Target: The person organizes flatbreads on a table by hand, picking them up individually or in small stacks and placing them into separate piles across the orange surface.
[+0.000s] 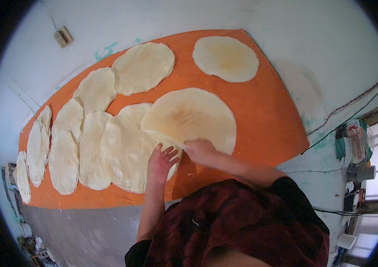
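Observation:
A large, thin round flatbread (192, 116) with a browned middle lies partly over a neighbouring pale flatbread (125, 150). At its near edge my right hand (202, 152) pinches the rim with bent fingers, slightly blurred; the edge looks lifted there. Just to the left, my left hand (162, 163) is held with its fingers spread and nothing in it. It is over the near right side of the neighbouring flatbread; I cannot tell whether it touches. Both breads rest on an orange table covering (259, 123).
Several more flatbreads (95, 150) overlap in rows leftward. One separate flatbread (225, 59) lies at the far right, near the wall (295, 36). A wall socket (63, 36) is at upper left. Cables (352, 116) and a cluttered window ledge (355, 143) are at right. Grey floor (85, 230) shows below.

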Action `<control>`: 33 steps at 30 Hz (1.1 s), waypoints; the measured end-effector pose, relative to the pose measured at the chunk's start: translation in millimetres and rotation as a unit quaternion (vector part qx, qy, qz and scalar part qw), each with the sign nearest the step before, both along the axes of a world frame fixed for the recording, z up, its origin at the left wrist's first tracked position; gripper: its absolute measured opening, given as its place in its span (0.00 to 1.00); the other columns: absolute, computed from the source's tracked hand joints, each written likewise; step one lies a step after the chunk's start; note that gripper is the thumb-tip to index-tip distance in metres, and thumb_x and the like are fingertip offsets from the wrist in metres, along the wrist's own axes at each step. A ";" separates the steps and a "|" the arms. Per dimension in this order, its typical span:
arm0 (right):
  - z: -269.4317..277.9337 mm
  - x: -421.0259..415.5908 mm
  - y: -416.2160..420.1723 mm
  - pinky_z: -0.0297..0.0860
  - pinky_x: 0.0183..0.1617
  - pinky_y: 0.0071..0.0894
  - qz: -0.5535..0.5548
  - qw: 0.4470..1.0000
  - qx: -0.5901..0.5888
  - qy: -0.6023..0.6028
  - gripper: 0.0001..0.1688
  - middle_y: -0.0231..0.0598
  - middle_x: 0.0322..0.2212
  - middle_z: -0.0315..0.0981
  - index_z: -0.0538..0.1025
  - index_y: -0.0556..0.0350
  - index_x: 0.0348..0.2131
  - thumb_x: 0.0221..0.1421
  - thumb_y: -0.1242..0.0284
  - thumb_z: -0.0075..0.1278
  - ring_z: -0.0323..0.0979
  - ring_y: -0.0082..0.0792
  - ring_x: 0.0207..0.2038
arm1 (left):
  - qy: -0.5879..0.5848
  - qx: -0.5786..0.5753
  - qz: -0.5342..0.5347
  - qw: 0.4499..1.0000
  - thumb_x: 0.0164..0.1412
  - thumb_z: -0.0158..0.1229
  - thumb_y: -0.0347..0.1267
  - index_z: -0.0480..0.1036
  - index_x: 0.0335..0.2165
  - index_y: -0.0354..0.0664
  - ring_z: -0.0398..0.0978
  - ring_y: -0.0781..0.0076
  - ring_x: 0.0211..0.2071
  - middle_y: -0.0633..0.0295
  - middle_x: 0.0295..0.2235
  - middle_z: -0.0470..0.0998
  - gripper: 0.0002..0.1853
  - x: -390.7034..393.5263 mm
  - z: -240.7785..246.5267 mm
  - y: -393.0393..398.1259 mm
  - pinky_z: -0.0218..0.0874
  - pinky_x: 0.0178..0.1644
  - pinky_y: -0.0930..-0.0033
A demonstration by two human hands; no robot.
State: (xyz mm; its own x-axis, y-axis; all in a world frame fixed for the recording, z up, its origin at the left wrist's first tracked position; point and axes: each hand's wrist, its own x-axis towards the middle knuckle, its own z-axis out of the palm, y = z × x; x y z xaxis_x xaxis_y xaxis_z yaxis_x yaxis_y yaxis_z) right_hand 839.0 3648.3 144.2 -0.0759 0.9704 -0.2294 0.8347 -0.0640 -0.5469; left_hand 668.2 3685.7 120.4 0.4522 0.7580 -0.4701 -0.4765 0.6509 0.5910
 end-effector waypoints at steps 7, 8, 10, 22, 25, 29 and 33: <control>107.3 172.6 74.0 0.66 0.34 0.26 -0.302 0.904 0.085 0.291 0.17 0.36 0.27 0.70 0.71 0.62 0.34 0.40 0.73 0.50 0.69 0.27 0.28 | 0.387 0.147 0.165 0.895 0.50 0.50 0.35 0.60 0.42 0.36 0.66 0.68 0.35 0.56 0.35 0.67 0.21 -94.8 -13.2 -2.3 0.59 0.37 0.67; 144.4 179.9 57.4 0.65 0.36 0.27 -0.265 0.865 0.134 0.405 0.19 0.39 0.30 0.70 0.70 0.63 0.34 0.40 0.71 0.51 0.68 0.26 0.31 | 0.465 0.179 0.207 0.842 0.49 0.50 0.33 0.59 0.42 0.35 0.66 0.69 0.35 0.57 0.35 0.67 0.22 -122.0 -35.0 -4.5 0.59 0.36 0.68; 143.9 247.2 54.5 0.64 0.40 0.31 -0.271 0.824 0.242 0.435 0.26 0.42 0.36 0.67 0.66 0.66 0.39 0.40 0.68 0.52 0.66 0.31 0.36 | 0.597 0.243 0.270 0.715 0.48 0.51 0.31 0.58 0.43 0.34 0.66 0.70 0.33 0.59 0.34 0.66 0.22 -151.6 -77.3 -2.5 0.60 0.35 0.70; -105.3 338.3 -73.4 0.58 0.44 0.38 -0.640 0.749 0.169 0.028 0.30 0.48 0.39 0.63 0.61 0.67 0.43 0.41 0.69 0.51 0.60 0.43 0.43 | 0.348 0.006 0.252 0.903 0.44 0.52 0.25 0.60 0.32 0.37 0.65 0.77 0.17 0.60 0.24 0.68 0.14 -180.2 -76.5 -6.6 0.56 0.16 0.77; -83.7 256.0 -67.3 0.55 0.50 0.34 -0.519 0.779 0.328 0.125 0.25 0.46 0.42 0.60 0.61 0.64 0.42 0.41 0.78 0.49 0.55 0.37 0.47 | 0.233 -0.031 0.212 0.948 0.45 0.53 0.27 0.63 0.31 0.38 0.63 0.77 0.14 0.62 0.21 0.69 0.11 -182.2 -71.8 0.9 0.52 0.12 0.78; -104.0 181.8 -16.5 0.53 0.51 0.30 -0.353 0.878 0.262 0.188 0.20 0.45 0.43 0.60 0.63 0.61 0.41 0.47 0.74 0.44 0.55 0.34 0.48 | 0.198 0.049 0.206 0.957 0.49 0.50 0.29 0.65 0.33 0.42 0.68 0.75 0.20 0.64 0.25 0.70 0.09 -170.2 -51.1 7.6 0.59 0.17 0.76; -51.7 -39.0 40.3 0.54 0.51 0.33 -0.126 0.966 0.060 0.216 0.28 0.43 0.44 0.59 0.61 0.59 0.46 0.44 0.69 0.49 0.57 0.36 0.48 | 0.134 0.111 0.224 0.959 0.50 0.49 0.29 0.65 0.34 0.43 0.69 0.76 0.28 0.65 0.29 0.70 0.09 -160.9 -24.8 12.1 0.64 0.25 0.74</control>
